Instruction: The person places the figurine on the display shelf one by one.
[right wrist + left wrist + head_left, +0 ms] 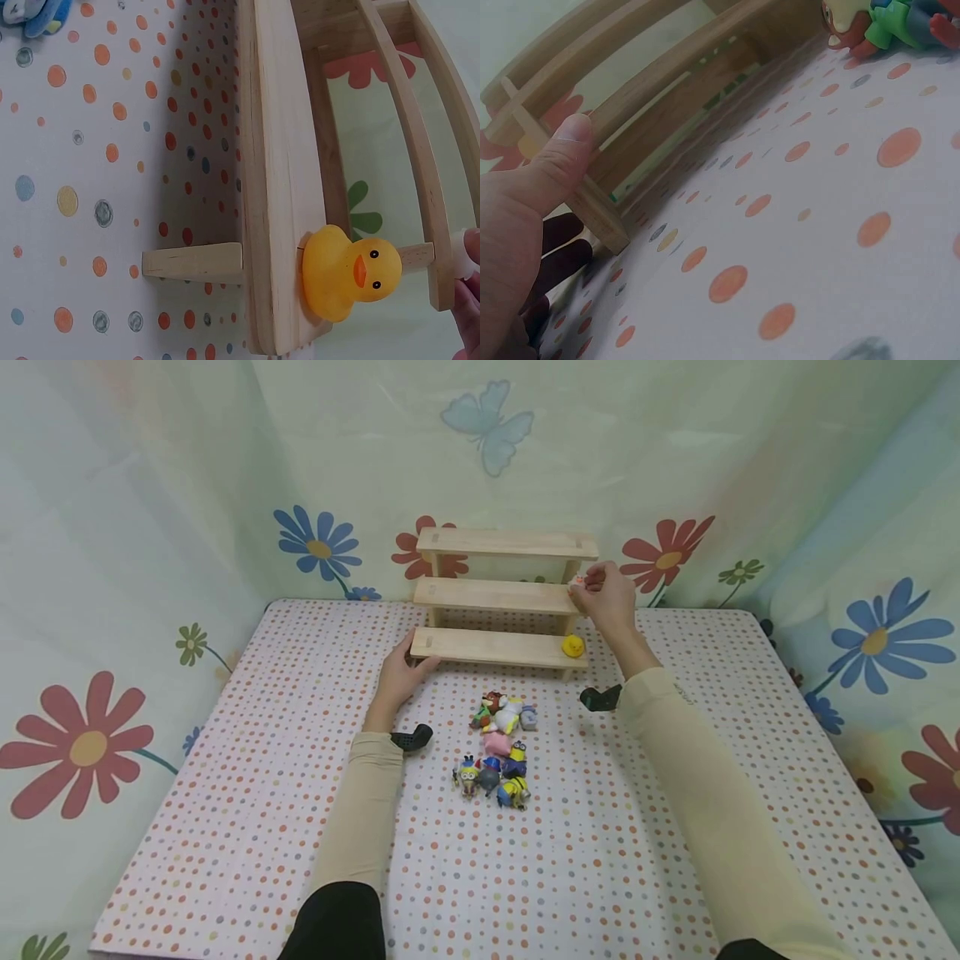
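A three-step wooden display shelf (491, 597) stands at the back of the table. My left hand (399, 675) grips the left end of its lowest step, the thumb on the front edge in the left wrist view and the other fingers around the end. At the right end of the middle step, my right hand (609, 599) pinches a small white figure (577, 581), mostly covered by the fingers. Its exact kind is hidden. On the lowest step's right end sits a yellow rubber duck (349, 271), upright and facing outward.
In front of the shelf lies a cluster of small toy figures: a brown-and-green one (486, 710), a white one (507, 716), a pink one (497, 743) and several minions, one of them blue and yellow (513, 792). A dotted cloth (585, 877) covers the table.
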Tool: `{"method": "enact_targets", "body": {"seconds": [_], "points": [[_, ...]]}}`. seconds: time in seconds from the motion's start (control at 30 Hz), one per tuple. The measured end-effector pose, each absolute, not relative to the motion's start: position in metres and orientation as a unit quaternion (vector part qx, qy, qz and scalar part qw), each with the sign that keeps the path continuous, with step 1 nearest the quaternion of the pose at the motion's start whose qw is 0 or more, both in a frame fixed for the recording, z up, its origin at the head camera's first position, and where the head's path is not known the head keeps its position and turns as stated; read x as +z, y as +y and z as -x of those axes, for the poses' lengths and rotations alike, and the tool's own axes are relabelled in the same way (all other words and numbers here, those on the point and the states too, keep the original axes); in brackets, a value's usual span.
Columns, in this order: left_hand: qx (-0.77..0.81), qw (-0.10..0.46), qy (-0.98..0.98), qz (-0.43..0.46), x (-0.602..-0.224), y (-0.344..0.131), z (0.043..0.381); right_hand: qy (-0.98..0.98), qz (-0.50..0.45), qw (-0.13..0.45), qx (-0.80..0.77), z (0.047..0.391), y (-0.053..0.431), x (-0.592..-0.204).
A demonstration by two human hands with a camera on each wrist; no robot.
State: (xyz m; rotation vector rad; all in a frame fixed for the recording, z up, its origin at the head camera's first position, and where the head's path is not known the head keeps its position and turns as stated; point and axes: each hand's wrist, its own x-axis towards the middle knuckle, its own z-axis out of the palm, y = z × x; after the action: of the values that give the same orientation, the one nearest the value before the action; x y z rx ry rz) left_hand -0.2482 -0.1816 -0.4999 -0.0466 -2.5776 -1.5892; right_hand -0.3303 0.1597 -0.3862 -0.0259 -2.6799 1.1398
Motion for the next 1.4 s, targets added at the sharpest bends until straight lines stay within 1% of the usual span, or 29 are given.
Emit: {"method": "enact_targets", "body": {"seconds": [0.4,0.5,0.63,0.93,1.17,1.3,1.4], "points": [[-0.518,0.053,-0.853,0.008,-0.500,-0.181,0.247,-0.906,0.001,0.113,0.409,0.332,0.160,-0.387],[-0.520,0.055,-0.852,0.014,-0.493,-0.178,0.252,-0.902,-0.001,0.121,0.415,0.335,0.165,-0.381],[-0.520,0.051,-0.853,0.015,-0.492,-0.175,0.251,-0.900,-0.005,0.122,0.419,0.334,0.169,-0.380],[-0.513,0.049,-0.857,0.000,-0.504,-0.177,0.233,-0.905,-0.024,0.128,0.406,0.322,0.166,-0.394],[-0.513,0.041,-0.857,-0.013,-0.517,-0.175,0.217,-0.907,-0.012,0.133,0.400,0.301,0.170,-0.404],[-0.510,0.047,-0.859,-0.015,-0.516,-0.173,0.215,-0.899,-0.007,0.154,0.410,0.293,0.169,-0.404],[-0.507,0.059,-0.860,-0.015,-0.508,-0.173,0.223,-0.885,-0.019,0.193,0.424,0.290,0.168,-0.398]]}}
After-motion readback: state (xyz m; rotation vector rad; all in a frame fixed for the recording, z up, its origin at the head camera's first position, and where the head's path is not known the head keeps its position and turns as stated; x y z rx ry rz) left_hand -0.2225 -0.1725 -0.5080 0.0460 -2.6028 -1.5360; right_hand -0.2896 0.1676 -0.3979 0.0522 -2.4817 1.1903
